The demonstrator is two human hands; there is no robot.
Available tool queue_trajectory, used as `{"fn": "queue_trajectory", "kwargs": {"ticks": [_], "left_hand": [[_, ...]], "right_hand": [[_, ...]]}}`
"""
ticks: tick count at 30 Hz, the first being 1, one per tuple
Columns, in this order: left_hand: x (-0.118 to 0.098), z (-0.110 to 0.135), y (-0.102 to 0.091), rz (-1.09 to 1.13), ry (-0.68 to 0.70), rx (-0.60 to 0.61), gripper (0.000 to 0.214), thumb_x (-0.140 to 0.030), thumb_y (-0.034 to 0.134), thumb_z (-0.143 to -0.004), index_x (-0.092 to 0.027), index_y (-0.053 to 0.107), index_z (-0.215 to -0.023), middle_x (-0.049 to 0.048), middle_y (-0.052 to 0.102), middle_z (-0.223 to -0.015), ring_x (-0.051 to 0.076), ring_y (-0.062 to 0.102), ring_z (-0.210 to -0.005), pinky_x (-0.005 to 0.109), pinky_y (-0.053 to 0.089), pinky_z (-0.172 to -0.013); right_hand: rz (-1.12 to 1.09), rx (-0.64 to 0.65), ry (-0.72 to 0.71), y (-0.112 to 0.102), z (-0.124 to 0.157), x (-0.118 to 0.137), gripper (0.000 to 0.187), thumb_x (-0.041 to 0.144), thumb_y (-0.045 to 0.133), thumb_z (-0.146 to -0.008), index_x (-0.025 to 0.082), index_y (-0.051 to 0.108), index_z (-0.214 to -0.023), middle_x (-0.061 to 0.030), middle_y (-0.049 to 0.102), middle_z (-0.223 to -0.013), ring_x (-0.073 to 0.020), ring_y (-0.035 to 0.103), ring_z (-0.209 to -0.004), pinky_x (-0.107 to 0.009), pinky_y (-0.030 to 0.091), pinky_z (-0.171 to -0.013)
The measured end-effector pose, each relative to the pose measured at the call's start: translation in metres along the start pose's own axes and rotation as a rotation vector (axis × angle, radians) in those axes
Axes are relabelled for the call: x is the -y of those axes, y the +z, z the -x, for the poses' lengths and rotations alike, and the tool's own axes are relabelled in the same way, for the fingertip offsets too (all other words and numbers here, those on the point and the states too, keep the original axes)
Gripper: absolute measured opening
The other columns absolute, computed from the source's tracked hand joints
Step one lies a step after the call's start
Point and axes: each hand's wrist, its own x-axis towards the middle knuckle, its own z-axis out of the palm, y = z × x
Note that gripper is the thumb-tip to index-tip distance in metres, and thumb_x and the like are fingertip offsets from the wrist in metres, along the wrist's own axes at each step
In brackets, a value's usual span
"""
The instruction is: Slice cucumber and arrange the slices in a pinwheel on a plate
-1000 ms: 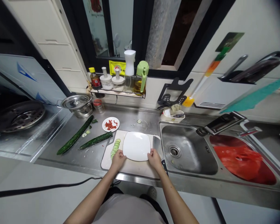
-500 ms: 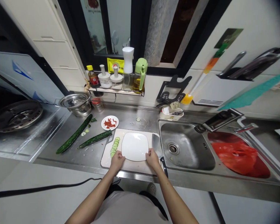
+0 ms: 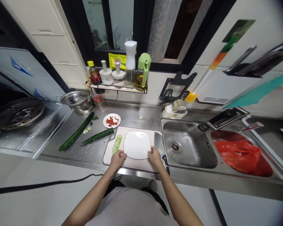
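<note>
A white square plate (image 3: 137, 144) rests on a pale cutting board (image 3: 132, 163) at the counter's front edge. My left hand (image 3: 117, 158) grips the plate's near left corner, and my right hand (image 3: 155, 157) grips its near right corner. A row of cucumber slices (image 3: 116, 144) lies on the board just left of the plate. A cleaver (image 3: 159, 145) lies on the board's right side, its black handle beside my right wrist.
Two long cucumbers (image 3: 76, 131) (image 3: 97, 137) lie left of the board, with a small dish of red chopped chili (image 3: 111, 120) behind them. A steel pot (image 3: 77, 101) and a condiment shelf (image 3: 119, 78) stand at the back. The sink (image 3: 186, 146) and a red basin (image 3: 240, 155) are to the right.
Both hands have stayed on the plate's near corners. The plate has settled slightly on the board while the camera shifted a little.
</note>
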Motion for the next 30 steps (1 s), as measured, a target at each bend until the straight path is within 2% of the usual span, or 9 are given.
{"fn": "queue_trajectory", "kwargs": {"ticks": [3,6,9,14,19,22,27,30], "left_hand": [[0.001,0.003,-0.021,-0.138,0.03,-0.055,0.015,-0.034,0.059,-0.078,-0.02,0.063,-0.08,-0.0021,0.059,-0.061,0.014,0.055,-0.059,0.023,0.033,-0.058],[0.01,0.004,-0.041,-0.196,0.046,-0.135,0.012,-0.032,0.059,-0.079,-0.02,0.059,-0.081,-0.002,0.059,-0.062,0.014,0.055,-0.06,0.023,0.033,-0.059],[0.021,0.003,-0.052,-0.247,0.037,-0.186,0.016,-0.033,0.06,-0.078,-0.021,0.057,-0.087,-0.0015,0.06,-0.065,0.016,0.057,-0.063,0.024,0.033,-0.06],[0.028,0.001,-0.051,-0.342,0.042,-0.188,0.024,-0.039,0.061,-0.077,-0.02,0.056,-0.091,-0.0004,0.06,-0.069,0.018,0.059,-0.067,0.024,0.033,-0.06],[0.028,0.001,-0.046,-0.353,0.064,-0.185,0.02,-0.036,0.06,-0.077,-0.02,0.057,-0.088,0.0008,0.059,-0.07,0.018,0.058,-0.068,0.025,0.033,-0.062],[0.028,0.001,-0.045,-0.329,0.087,-0.217,0.018,-0.034,0.06,-0.075,-0.02,0.056,-0.085,0.0014,0.06,-0.073,0.018,0.057,-0.069,0.025,0.034,-0.062],[0.021,0.003,-0.044,-0.31,0.098,-0.255,0.008,-0.028,0.058,-0.075,-0.021,0.053,-0.075,0.0013,0.061,-0.074,0.017,0.057,-0.068,0.024,0.035,-0.062],[0.016,0.004,-0.043,-0.196,0.065,-0.256,0.009,-0.029,0.059,-0.075,-0.022,0.055,-0.077,-0.0003,0.062,-0.071,0.016,0.056,-0.065,0.024,0.037,-0.062]], "right_hand": [[-0.001,0.0,-0.007,-0.001,0.0,0.001,0.031,0.014,0.049,-0.081,0.013,0.055,-0.112,0.0001,0.057,-0.073,-0.0137,0.051,-0.067,-0.022,0.032,-0.062],[0.02,-0.007,-0.014,0.0,-0.001,0.002,0.04,0.013,0.049,-0.081,0.012,0.052,-0.121,-0.0009,0.059,-0.074,-0.0149,0.053,-0.069,-0.022,0.033,-0.063],[0.071,0.008,-0.023,-0.001,0.0,0.003,0.043,0.015,0.048,-0.083,0.011,0.049,-0.126,-0.0032,0.062,-0.078,-0.0167,0.056,-0.074,-0.023,0.034,-0.065],[0.281,0.035,-0.039,-0.011,0.004,0.013,0.042,0.018,0.046,-0.086,0.012,0.049,-0.127,-0.0125,0.067,-0.093,-0.0215,0.061,-0.083,-0.028,0.036,-0.069],[0.336,-0.054,-0.027,-0.03,-0.001,0.028,0.04,0.027,0.044,-0.09,0.016,0.049,-0.129,-0.0167,0.064,-0.114,-0.0244,0.062,-0.092,-0.031,0.038,-0.073],[0.322,-0.061,-0.053,-0.034,-0.005,0.032,0.038,0.028,0.044,-0.091,0.017,0.052,-0.126,-0.015,0.064,-0.113,-0.0232,0.062,-0.093,-0.03,0.038,-0.074],[0.3,-0.041,-0.068,-0.028,-0.001,0.029,0.035,0.029,0.045,-0.092,0.019,0.054,-0.123,-0.0098,0.066,-0.1,-0.0208,0.061,-0.09,-0.027,0.035,-0.069],[0.283,-0.051,-0.085,-0.026,0.002,0.023,0.032,0.027,0.045,-0.092,0.019,0.056,-0.12,-0.0083,0.066,-0.096,-0.0201,0.06,-0.089,-0.026,0.033,-0.067]]}}
